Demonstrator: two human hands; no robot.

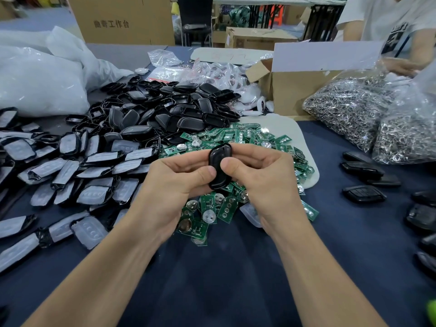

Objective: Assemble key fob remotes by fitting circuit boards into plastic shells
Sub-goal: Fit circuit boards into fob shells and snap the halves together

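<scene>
Both hands (221, 175) pinching black shell (219, 167) over boards (212, 208)

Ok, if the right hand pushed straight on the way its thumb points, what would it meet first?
The right hand pinches the black shell, so that comes first; just past it, probably the left hand, whose thumb tip sits nearly opposite.

**Printed characters on one carton**

The big cardboard box (122, 20) beyond the table's far edge carries a line of dark printed Chinese characters. The last three read 工作台; the first two are unclear. Red handwriting on the white sheet (226, 55) at the table's far edge is illegible.
</scene>
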